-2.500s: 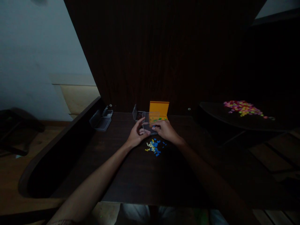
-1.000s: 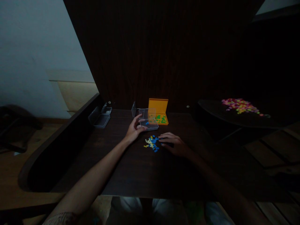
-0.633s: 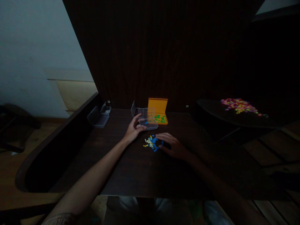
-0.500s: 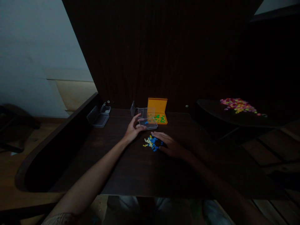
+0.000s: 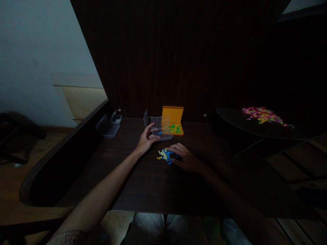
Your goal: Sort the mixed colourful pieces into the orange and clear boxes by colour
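Observation:
My left hand grips the near left corner of a clear plastic box, its thumb along the front and the fingers at the side. Inside that box lie a few small blue pieces, and its see-through lid stands raised. In front of the box, a loose pile of small blue, yellow and cream plastic pieces rests on the dark tabletop. My right hand reaches over the pile's right side, fingers and thumb apart. Whether a fingertip touches a piece is too dim to tell.
Behind the clear box stands an open orange case with small green pieces. Open clear boxes sit at the desk's left, beside the raised side panel. On a dark shelf at right lies a heap of colourful pieces.
My right fingers have drawn slightly nearer the pile and closer to the thumb. My left hand stays on the clear box. The view has shifted a little.

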`<act>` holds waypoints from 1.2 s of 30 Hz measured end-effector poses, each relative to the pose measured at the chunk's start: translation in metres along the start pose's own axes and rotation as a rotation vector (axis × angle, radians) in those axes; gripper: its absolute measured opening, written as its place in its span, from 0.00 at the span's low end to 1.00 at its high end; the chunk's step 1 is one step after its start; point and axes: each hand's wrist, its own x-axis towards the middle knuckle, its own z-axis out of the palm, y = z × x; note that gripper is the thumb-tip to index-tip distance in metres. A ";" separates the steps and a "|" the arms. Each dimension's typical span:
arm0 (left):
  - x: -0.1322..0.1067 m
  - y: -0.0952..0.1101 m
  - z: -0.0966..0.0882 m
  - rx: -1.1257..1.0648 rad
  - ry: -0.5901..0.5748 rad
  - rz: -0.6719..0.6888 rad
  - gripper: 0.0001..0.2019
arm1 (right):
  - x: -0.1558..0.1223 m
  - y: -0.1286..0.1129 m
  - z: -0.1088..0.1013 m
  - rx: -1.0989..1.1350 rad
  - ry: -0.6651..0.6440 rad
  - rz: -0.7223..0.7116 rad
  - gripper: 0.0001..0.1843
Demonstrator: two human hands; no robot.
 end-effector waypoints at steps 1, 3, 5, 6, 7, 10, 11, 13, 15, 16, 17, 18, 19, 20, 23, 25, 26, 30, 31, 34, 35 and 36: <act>0.000 0.000 0.000 -0.005 0.000 -0.002 0.39 | 0.000 0.000 0.001 -0.013 -0.002 -0.004 0.22; 0.000 0.000 0.000 -0.007 -0.002 -0.005 0.38 | 0.000 0.000 0.001 -0.022 0.015 -0.010 0.19; 0.000 0.000 0.000 0.000 -0.008 -0.004 0.38 | -0.001 -0.001 0.000 -0.018 0.054 -0.005 0.16; 0.000 0.000 0.000 0.004 -0.012 -0.001 0.38 | -0.002 -0.001 0.000 -0.016 0.072 -0.001 0.15; 0.000 0.001 0.000 0.008 -0.018 0.002 0.38 | -0.002 -0.002 -0.001 -0.017 0.083 0.005 0.15; -0.001 0.002 0.001 0.019 -0.033 0.001 0.38 | 0.000 -0.005 -0.002 -0.050 0.068 0.023 0.17; -0.001 0.002 0.001 0.023 -0.035 -0.001 0.37 | 0.001 -0.006 -0.002 -0.071 0.051 0.030 0.19; -0.001 0.002 0.002 0.032 -0.035 0.001 0.37 | 0.003 -0.006 -0.002 -0.120 0.013 0.041 0.23; -0.001 0.002 0.002 0.035 -0.031 0.011 0.37 | 0.003 -0.005 0.000 -0.162 -0.020 0.045 0.26; -0.001 0.002 0.002 0.033 -0.029 0.014 0.37 | 0.004 -0.004 0.001 -0.175 -0.030 0.047 0.27; -0.001 0.002 0.002 0.028 -0.027 0.015 0.37 | 0.004 -0.003 0.002 -0.183 -0.034 0.048 0.27; -0.001 0.002 0.002 0.024 -0.026 0.013 0.37 | 0.004 -0.002 0.003 -0.185 -0.033 0.049 0.27; -0.001 0.002 0.002 0.024 -0.027 0.010 0.37 | 0.004 -0.001 0.003 -0.185 -0.029 0.050 0.27; -0.001 0.002 0.002 0.027 -0.026 0.010 0.37 | 0.004 -0.001 0.003 -0.183 -0.023 0.052 0.27; -0.001 0.001 0.001 0.045 -0.026 0.015 0.37 | 0.004 -0.002 0.004 -0.185 -0.014 0.057 0.27; -0.001 0.000 0.001 0.042 -0.024 0.012 0.37 | 0.004 -0.003 0.004 -0.191 -0.016 0.058 0.27; -0.001 0.000 0.001 0.035 -0.022 0.007 0.37 | 0.004 -0.003 0.004 -0.195 -0.019 0.054 0.26; -0.001 0.001 0.002 0.011 -0.014 -0.004 0.37 | 0.003 -0.004 0.003 -0.198 -0.018 0.039 0.24; -0.002 0.002 0.002 0.012 -0.014 -0.003 0.37 | 0.003 -0.004 0.003 -0.194 -0.017 0.039 0.24; -0.002 0.002 0.002 0.023 -0.017 -0.002 0.36 | 0.003 -0.003 0.003 -0.193 -0.020 0.050 0.26; -0.002 0.002 0.002 0.026 -0.020 -0.002 0.36 | 0.003 -0.002 0.004 -0.199 -0.021 0.055 0.27; -0.002 0.002 0.002 0.027 -0.023 0.000 0.36 | 0.004 -0.002 0.004 -0.208 -0.022 0.059 0.27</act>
